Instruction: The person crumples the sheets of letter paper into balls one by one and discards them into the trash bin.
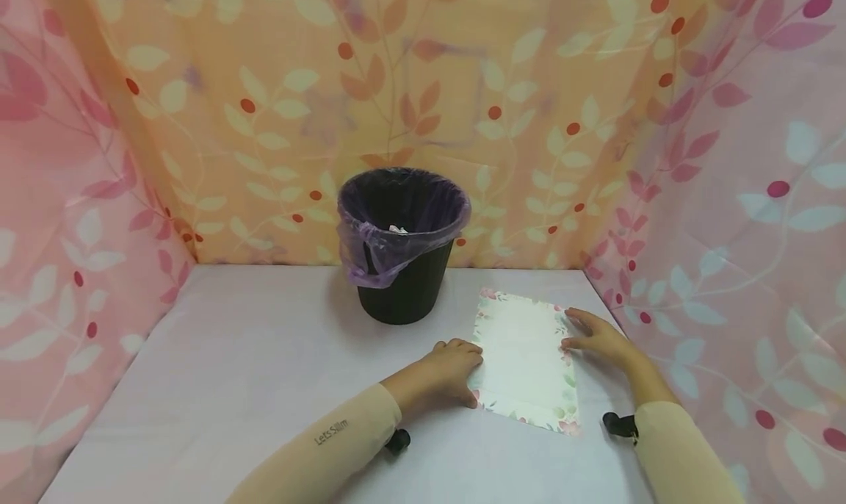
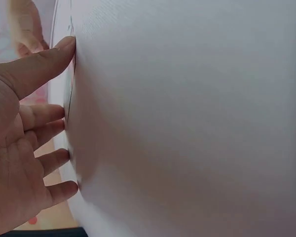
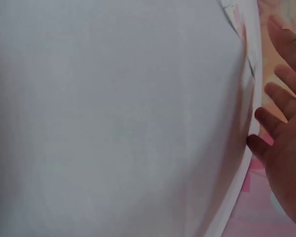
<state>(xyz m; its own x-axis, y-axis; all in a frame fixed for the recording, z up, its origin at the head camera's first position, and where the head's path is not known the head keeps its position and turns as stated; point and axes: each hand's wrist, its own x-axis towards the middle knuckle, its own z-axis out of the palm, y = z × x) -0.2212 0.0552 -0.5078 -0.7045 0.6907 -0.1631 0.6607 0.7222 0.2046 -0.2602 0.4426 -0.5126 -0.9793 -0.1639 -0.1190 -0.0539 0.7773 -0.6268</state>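
A white sheet of paper (image 1: 525,361) with a floral border lies on the table in the head view. At its left edge is my left hand (image 1: 452,368), its fingertips and thumb resting along the border. Its spread fingers (image 2: 56,193) come down at the sheet's thin edge in the left wrist view. On the opposite side my right hand (image 1: 601,339) has its thumb and fingers stretched to the right border. The right wrist view shows this hand (image 3: 291,133) with fingers apart beside the sheet's edge (image 3: 244,37), gripping nothing.
A black trash bin (image 1: 410,287) with a purple plastic liner (image 1: 380,258) stands at the table's back, behind the sheet; something small and whitish (image 1: 397,229) shows inside. A white cloth covers the table (image 1: 225,357). Leaf-patterned curtains (image 1: 264,122) enclose the back and both sides.
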